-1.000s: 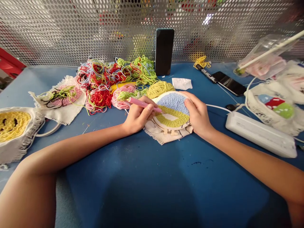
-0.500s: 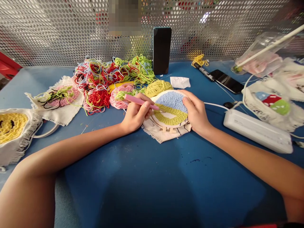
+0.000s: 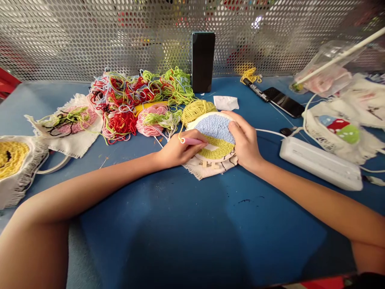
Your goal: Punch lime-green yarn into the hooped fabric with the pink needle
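Observation:
My left hand [image 3: 181, 149] is closed round a pink punch needle [image 3: 191, 141], its tip end over the cloth and hidden by my fingers. Yellow-green yarn comes out of its back end. An embroidery hoop [image 3: 217, 161] holds fabric with blue loops above and yellow-green loops below, around a bare pale patch. My right hand [image 3: 246, 140] grips the hoop's right rim, thumb on the front. Fringed cloth [image 3: 201, 171] hangs out below the hoop. Just behind the hoop sits a yellow-green yarn ball [image 3: 197, 110].
Tangled yarn [image 3: 126, 92] heaps at the back left, near a standing phone [image 3: 203, 62]. On the right lie a white power strip [image 3: 320, 162], a flat phone [image 3: 284, 102] and a marker [image 3: 255, 90]. Finished-looking yarn pieces [image 3: 15, 158] lie at far left.
My left hand has moved slightly right over the hoop, and the punch needle has swung so its back end points more toward me. The view has shifted a little.

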Demonstrator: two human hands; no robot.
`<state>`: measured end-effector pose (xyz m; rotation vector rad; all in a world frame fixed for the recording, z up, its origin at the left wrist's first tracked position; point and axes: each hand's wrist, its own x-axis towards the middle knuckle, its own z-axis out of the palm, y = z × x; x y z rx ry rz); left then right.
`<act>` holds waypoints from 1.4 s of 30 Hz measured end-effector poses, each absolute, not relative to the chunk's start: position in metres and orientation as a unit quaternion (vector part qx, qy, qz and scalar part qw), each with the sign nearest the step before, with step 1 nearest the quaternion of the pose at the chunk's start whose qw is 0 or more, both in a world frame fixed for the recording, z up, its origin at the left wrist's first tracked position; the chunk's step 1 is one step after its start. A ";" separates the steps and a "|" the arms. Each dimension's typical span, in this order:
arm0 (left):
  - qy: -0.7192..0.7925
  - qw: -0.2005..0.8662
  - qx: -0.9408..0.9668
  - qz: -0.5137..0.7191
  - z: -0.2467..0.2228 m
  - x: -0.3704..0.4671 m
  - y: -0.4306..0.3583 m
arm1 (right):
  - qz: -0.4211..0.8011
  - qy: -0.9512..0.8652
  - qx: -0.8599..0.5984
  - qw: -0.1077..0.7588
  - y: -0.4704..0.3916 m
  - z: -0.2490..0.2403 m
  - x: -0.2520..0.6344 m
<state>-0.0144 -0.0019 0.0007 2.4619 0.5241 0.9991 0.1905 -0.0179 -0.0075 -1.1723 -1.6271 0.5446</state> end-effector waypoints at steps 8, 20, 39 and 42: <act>0.243 0.331 0.789 0.457 -0.001 -0.018 -0.004 | 0.223 -0.677 -0.493 0.498 -0.013 -0.010 0.191; 0.255 0.469 0.648 0.543 -0.006 -0.015 -0.003 | 0.272 -0.651 -0.500 0.502 -0.010 -0.014 0.193; 0.220 0.468 0.656 0.550 -0.006 -0.017 -0.003 | 0.295 -0.632 -0.498 0.515 -0.010 -0.014 0.193; 0.220 0.463 0.663 0.546 -0.008 -0.017 -0.002 | 0.294 -0.633 -0.501 0.511 -0.010 -0.012 0.192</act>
